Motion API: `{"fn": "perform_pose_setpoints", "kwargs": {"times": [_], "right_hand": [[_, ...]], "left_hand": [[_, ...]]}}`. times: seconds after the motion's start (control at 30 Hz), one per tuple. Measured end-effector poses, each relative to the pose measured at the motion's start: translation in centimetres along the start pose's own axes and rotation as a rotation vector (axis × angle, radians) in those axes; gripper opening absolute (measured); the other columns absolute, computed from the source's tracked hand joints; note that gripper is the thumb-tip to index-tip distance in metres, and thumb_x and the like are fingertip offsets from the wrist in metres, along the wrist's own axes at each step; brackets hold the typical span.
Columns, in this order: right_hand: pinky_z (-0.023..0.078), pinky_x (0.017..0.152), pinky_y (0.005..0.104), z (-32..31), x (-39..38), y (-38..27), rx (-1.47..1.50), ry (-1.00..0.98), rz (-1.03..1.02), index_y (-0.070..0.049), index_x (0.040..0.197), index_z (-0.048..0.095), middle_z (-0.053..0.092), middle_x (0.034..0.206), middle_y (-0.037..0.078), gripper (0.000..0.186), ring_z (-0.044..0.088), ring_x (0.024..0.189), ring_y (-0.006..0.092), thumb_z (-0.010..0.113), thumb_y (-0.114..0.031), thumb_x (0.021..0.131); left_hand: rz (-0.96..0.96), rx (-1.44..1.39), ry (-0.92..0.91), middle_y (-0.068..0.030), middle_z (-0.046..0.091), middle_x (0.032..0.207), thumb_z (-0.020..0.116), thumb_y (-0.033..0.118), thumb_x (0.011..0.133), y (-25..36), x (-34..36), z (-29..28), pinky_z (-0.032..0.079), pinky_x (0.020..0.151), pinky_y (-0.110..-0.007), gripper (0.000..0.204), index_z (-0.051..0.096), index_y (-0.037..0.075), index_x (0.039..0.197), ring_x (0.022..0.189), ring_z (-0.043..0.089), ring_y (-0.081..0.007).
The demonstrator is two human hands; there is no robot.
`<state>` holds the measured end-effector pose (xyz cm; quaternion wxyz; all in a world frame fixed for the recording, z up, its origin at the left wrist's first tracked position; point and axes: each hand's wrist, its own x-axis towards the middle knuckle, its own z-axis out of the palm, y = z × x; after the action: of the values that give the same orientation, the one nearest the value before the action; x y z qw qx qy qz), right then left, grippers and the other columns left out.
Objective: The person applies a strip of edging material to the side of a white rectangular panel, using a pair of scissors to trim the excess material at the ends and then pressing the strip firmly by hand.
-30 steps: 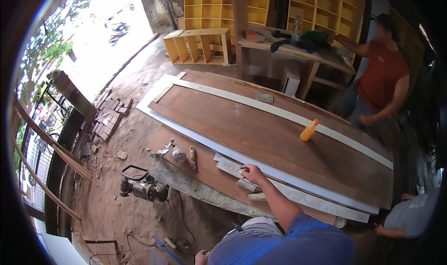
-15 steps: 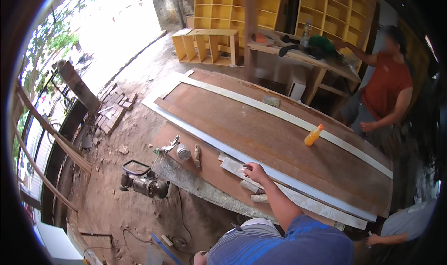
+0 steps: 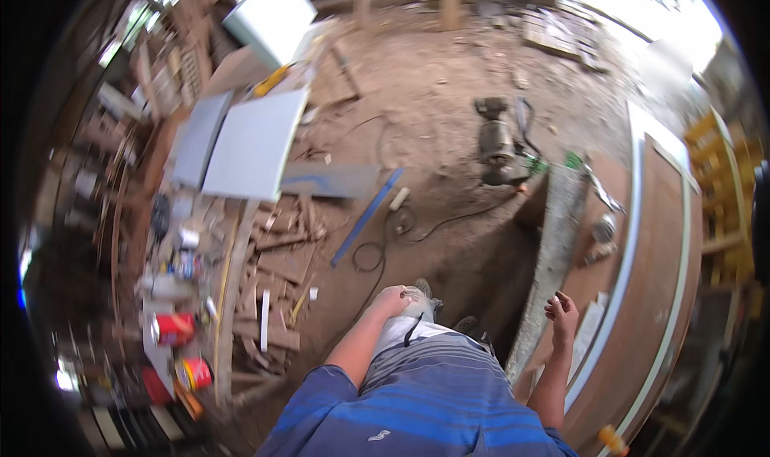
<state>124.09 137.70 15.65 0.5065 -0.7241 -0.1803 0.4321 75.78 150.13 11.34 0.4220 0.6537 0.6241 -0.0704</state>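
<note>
Looking straight down here. The right hand (image 3: 561, 314) hangs at about 4 o'clock with fingers loosely curled and half open, nothing in it, just over the edge of the table (image 3: 589, 276). Right beside it at its 9 o'clock runs a long grey plank (image 3: 552, 256), rough and speckled, lying along the table edge. Just past the hand at 3 o'clock are a couple of pale flat offcuts (image 3: 591, 322).

The left hand (image 3: 391, 300) is near 6 o'clock, closed loosely and resting on the thigh by the light shorts (image 3: 401, 329), holding nothing that I can make out.

Further right there's a big brown door panel (image 3: 662, 248), smooth, with a whitish strip (image 3: 630, 240) framing it. A small metal tin (image 3: 603, 228) sits on the table at 3 o'clock.

On the dirt floor (image 3: 433, 96), up at 1 o'clock, there's a chunky power tool (image 3: 497, 148) with a black cable (image 3: 417, 224) snaking off it. A blue strip (image 3: 367, 215) lies near centre, grey flat boards (image 3: 253, 144) at 10 o'clock, wood scraps (image 3: 273, 272) at 8.
</note>
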Motion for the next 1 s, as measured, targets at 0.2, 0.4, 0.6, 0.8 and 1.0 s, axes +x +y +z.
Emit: {"fn": "perform_pose_setpoints", "kwargs": {"times": [0.2, 0.4, 0.6, 0.8, 1.0], "right_hand": [[0.053, 0.065, 0.0242, 12.7, 7.4, -5.3, -0.130, -0.299, -0.002, -0.001, 0.129, 0.061, 0.068, 0.094, 0.007, 0.036, 0.065, 0.074, 0.0111, 0.069, -0.016, 0.097], [0.051, 0.059, 0.0238, 28.3, 12.3, -10.0, -0.327, -0.618, -0.082, -0.002, 0.125, 0.063, 0.067, 0.090, 0.006, 0.030, 0.064, 0.070, 0.0109, 0.065, -0.016, 0.099], [0.051, 0.060, 0.0251, 46.1, 15.5, -13.7, -0.508, -0.830, -0.218, 0.004, 0.120, 0.064, 0.068, 0.086, 0.006, 0.032, 0.064, 0.069, 0.0120, 0.068, -0.018, 0.096], [0.051, 0.060, 0.0255, 61.7, 14.3, -14.7, -0.587, -1.089, -0.168, 0.005, 0.120, 0.064, 0.068, 0.085, 0.006, 0.031, 0.065, 0.068, 0.0124, 0.067, -0.012, 0.095], [0.054, 0.075, 0.0317, 74.8, 9.9, -15.1, -0.497, -1.476, 0.046, 0.000, 0.133, 0.057, 0.068, 0.102, 0.009, 0.044, 0.066, 0.085, 0.0160, 0.065, -0.027, 0.100]], "left_hand": [[-0.372, -0.125, 0.100, -0.0208, 0.070, 0.119, 0.068, 0.033, 0.086, -11.1, -5.5, 0.7, 0.052, 0.098, -0.048, 0.036, 0.073, 0.008, 0.113, 0.114, 0.066, -0.0377], [-0.567, -0.247, 0.030, -0.0234, 0.069, 0.119, 0.060, 0.027, 0.085, -19.2, -6.0, 2.0, 0.053, 0.098, -0.047, 0.038, 0.073, 0.000, 0.109, 0.114, 0.065, -0.0387], [-0.610, -0.409, 0.191, -0.0225, 0.069, 0.118, 0.061, 0.029, 0.085, -19.5, -3.1, -3.3, 0.052, 0.097, -0.049, 0.041, 0.072, 0.003, 0.115, 0.113, 0.066, -0.0382], [-0.639, -0.618, 0.434, -0.0215, 0.070, 0.118, 0.062, 0.033, 0.086, -19.8, -0.7, -6.5, 0.053, 0.096, -0.050, 0.038, 0.072, 0.006, 0.110, 0.110, 0.066, -0.0383], [-0.760, -0.664, 0.609, -0.0198, 0.072, 0.114, 0.067, 0.034, 0.086, -19.8, -0.5, -7.9, 0.054, 0.093, -0.046, 0.039, 0.072, 0.004, 0.110, 0.106, 0.068, -0.0376]]}}
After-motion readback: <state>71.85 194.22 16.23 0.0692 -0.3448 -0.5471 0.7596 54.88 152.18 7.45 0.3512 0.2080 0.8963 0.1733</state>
